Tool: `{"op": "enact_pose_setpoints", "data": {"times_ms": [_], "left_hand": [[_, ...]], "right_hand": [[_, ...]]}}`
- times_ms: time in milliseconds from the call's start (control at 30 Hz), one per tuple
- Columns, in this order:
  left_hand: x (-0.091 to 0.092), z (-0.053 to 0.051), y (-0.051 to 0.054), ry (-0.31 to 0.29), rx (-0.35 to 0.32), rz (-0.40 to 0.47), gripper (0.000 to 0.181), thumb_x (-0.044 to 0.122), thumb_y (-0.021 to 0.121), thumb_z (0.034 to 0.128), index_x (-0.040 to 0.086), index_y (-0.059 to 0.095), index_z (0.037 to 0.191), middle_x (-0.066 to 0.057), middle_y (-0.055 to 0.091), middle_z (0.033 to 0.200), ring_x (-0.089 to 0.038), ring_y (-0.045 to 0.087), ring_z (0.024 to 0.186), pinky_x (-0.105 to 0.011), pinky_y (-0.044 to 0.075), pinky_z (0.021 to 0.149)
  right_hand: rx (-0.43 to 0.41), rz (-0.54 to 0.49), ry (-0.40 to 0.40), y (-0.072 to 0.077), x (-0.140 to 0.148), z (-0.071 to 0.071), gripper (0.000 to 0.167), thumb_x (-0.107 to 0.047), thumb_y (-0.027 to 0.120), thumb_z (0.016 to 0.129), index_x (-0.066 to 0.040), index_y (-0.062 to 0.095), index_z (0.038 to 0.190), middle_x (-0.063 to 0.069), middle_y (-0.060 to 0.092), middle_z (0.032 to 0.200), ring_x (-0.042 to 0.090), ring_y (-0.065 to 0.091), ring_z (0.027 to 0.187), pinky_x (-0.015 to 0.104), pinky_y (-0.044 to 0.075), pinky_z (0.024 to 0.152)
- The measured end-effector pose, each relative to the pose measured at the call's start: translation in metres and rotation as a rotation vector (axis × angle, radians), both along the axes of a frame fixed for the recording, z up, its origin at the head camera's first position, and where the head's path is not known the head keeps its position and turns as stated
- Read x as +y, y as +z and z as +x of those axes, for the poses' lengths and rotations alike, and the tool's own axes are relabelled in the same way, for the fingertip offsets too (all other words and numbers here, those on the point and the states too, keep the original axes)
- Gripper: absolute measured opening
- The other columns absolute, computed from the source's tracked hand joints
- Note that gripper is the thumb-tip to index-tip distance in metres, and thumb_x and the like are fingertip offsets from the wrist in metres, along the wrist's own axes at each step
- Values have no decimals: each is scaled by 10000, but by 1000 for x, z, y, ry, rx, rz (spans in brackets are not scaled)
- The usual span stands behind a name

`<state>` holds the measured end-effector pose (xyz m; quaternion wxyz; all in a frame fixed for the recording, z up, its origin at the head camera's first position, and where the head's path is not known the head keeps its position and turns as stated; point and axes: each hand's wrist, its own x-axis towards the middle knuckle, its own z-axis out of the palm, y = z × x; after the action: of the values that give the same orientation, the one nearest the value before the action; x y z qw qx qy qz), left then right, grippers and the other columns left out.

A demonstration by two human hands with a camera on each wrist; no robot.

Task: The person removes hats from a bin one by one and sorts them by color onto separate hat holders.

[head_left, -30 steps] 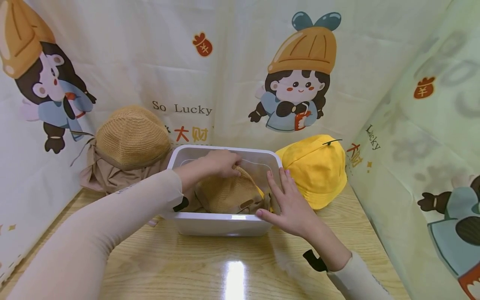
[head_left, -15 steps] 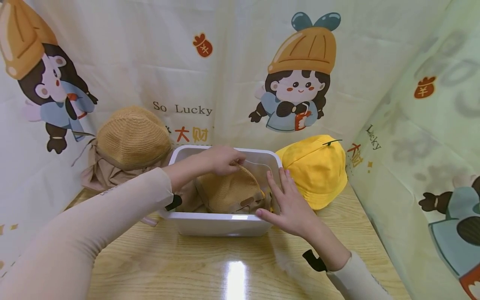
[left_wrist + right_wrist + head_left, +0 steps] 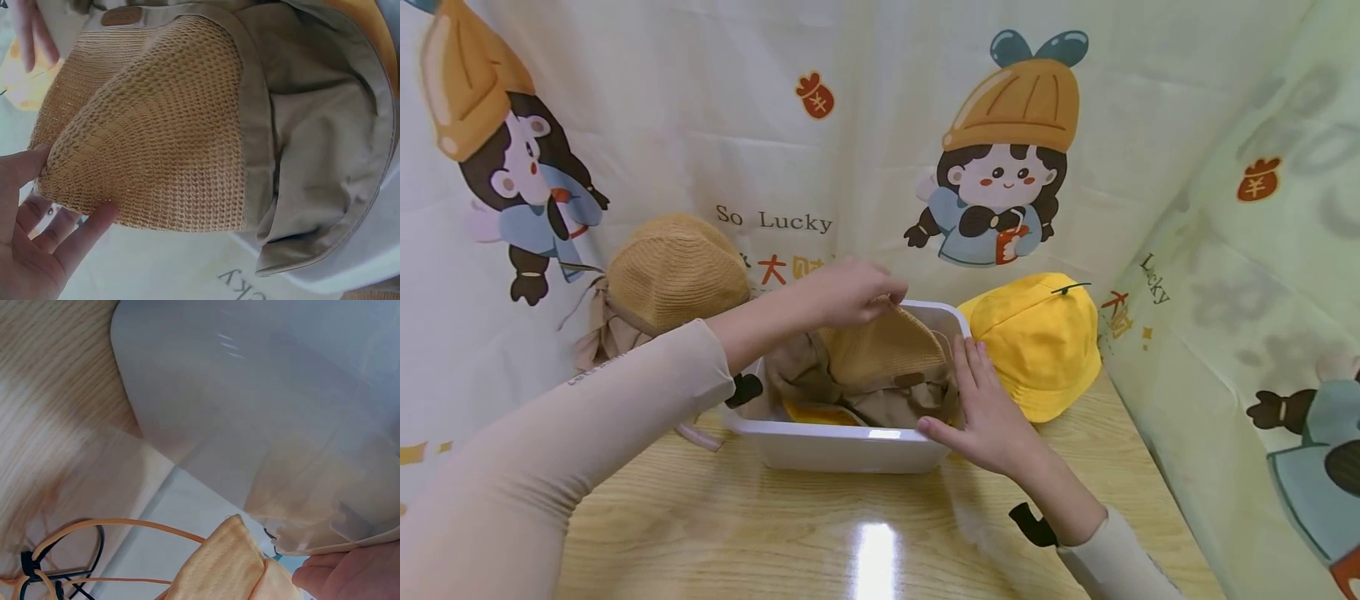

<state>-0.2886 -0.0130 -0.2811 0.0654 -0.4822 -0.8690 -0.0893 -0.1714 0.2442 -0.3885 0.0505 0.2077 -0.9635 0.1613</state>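
Note:
My left hand [image 3: 853, 293] pinches the crown of a tan knit sun hat [image 3: 883, 346] and holds it partly raised out of a white plastic bin [image 3: 850, 451]. In the left wrist view, thumb and fingers grip the tip of the knit crown [image 3: 169, 144], and its taupe cloth brim [image 3: 319, 131] hangs in folds. A small brown patch [image 3: 122, 16] shows on the hat's band. My right hand [image 3: 988, 417] rests with straight fingers along the bin's right rim, thumb at the front corner. Under the raised hat, something yellow [image 3: 820, 413] shows inside the bin.
Left of the bin sits another tan knit hat [image 3: 673, 271] with a taupe brim and ties. A yellow hat [image 3: 1037, 342] stands against the bin's right side; its orange cord [image 3: 119, 522] lies on the wooden table [image 3: 737, 517]. Printed curtains [image 3: 880, 167] enclose the back and sides.
My left hand has risen, pulling the tan hat upward so its brim comes into view and yellow material shows beneath. The right hand stays on the bin's rim. The head view shifts slightly.

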Motion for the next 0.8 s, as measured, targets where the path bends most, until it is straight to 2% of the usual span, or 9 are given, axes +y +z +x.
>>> {"op": "enact_pose_setpoints", "data": {"times_ms": [233,367,500,633,800], "left_hand": [[-8,8,21,7,44,56,59,107,647,949,165,639,956,-15,667,932,-203,601,845,-371,497,754],[-11,11,28,-34,86,84,78,91,647,942,169,640,940,14,658,908,-180,604,813,-343,497,727],[-8,17,37,-68,197,115,98,59,622,945,156,632,932,4,612,859,-191,571,782,-322,473,681],[-6,22,48,-57,342,102,96,70,629,955,164,643,969,-9,596,867,-216,568,833,-322,495,680],[-11,21,54,-86,446,130,133,28,589,971,137,663,991,-33,626,909,-233,602,883,-323,536,745]], "right_hand": [[-35,-44,-25,0,1,0,1202,-727,590,846,-66,-84,1591,156,-28,1674,348,-45,1538,576,171,1201],[-51,-54,-37,0,1,-1,1211,-716,604,843,-53,-79,1590,151,-27,1674,337,-52,1539,594,186,1190],[-43,-37,-30,0,2,-1,1155,-706,595,855,-55,-1,1600,141,0,1676,348,-49,1538,609,201,1180],[-35,-17,-21,0,2,-1,1098,-705,580,865,-71,72,1605,137,13,1678,362,-49,1537,614,203,1177],[-37,-29,-14,0,1,-1,1117,-691,598,863,-59,52,1604,149,21,1675,376,-32,1535,617,196,1178]]}}
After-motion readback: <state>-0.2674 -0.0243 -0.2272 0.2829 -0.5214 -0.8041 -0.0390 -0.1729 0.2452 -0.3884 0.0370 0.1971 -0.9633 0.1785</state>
